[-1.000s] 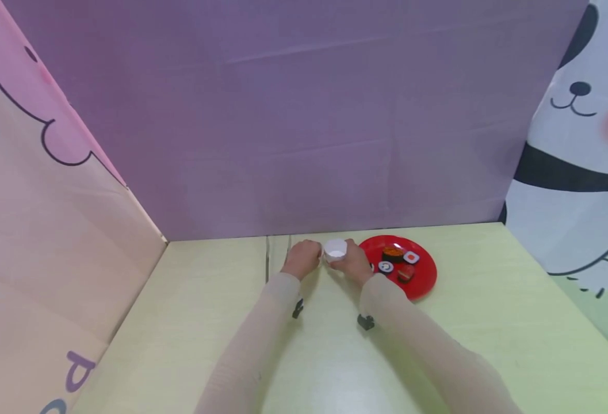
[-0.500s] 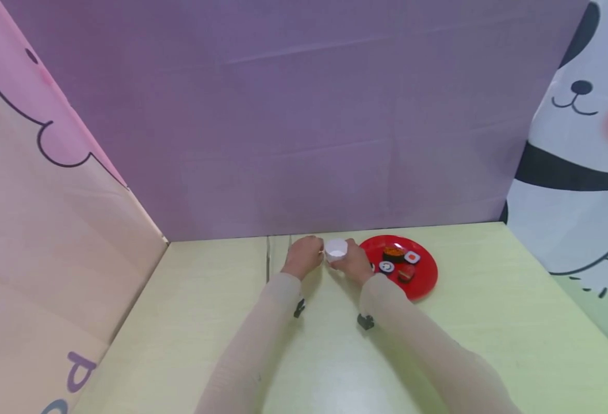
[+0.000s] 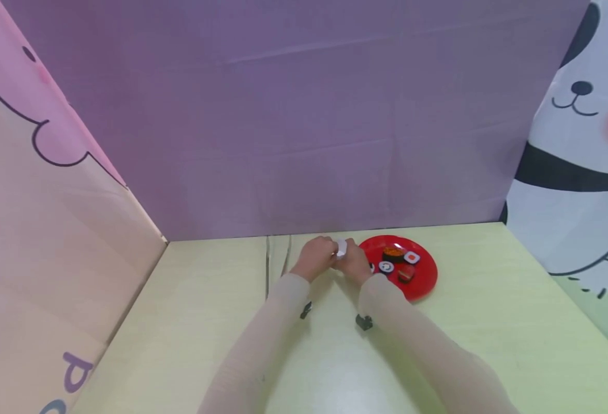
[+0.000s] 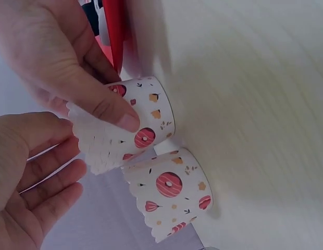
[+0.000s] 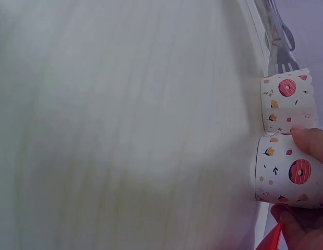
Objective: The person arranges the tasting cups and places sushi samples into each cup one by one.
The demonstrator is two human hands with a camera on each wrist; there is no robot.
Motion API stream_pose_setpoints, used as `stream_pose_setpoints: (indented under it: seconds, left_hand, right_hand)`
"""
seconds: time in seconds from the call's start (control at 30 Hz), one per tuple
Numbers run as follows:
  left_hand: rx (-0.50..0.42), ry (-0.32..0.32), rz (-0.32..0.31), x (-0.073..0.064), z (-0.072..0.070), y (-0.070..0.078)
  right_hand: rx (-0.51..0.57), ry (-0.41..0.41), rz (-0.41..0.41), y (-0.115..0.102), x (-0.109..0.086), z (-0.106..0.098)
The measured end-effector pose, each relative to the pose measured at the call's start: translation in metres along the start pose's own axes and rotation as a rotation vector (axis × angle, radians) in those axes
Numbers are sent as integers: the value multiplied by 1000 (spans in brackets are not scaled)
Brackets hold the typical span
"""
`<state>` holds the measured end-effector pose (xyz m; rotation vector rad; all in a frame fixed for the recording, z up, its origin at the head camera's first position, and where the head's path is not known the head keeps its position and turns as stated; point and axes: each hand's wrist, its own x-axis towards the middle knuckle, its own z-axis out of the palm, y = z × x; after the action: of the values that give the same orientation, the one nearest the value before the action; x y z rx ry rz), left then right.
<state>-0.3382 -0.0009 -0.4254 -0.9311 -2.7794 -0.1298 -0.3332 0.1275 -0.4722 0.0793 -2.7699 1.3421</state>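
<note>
Purple backdrop [image 3: 283, 115] behind a pale wood-grain table [image 3: 324, 374]; panda print [image 3: 568, 221] on the right wall.

In the head view I find the held paper cup [image 3: 341, 249] near the table's far edge, between the two hands. From the left wrist I read it as white, scallop-rimmed, printed with pink doughnuts. I cannot tell whether its base touches the table.

Right hand [image 3: 354, 263]: clamped on this cup, thumb flat along the printed wall. Left hand [image 3: 316, 257]: fingers apart and loosely bent at the rim; I cannot tell whether they pinch it.

A second cup [image 4: 169, 192], same print, stands just beside the held one, on the person's left. Past it, my right wrist view catches a metallic fork [image 5: 284, 65].

Right of the right hand: red plate [image 3: 425, 284] bearing toy sushi, including an orange-topped piece [image 3: 393, 255] and a round smiling piece [image 3: 386, 267]. Pale sleeves [image 3: 267, 339] cover both forearms.
</note>
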Motion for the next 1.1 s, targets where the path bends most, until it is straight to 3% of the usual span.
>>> stream_pose_setpoints:
  seconds: [0.23, 0.5, 1.1]
  left_hand:
    - [30, -14, 30, 0, 0, 4]
    - [45, 15, 56, -1, 0, 4]
    - [101, 8, 41, -2, -7, 4]
  right_hand:
    - [2, -11, -8, 3, 1, -1]
    - [-17, -12, -9, 7, 5, 1]
    - [3, -24, 1, 3, 1, 0]
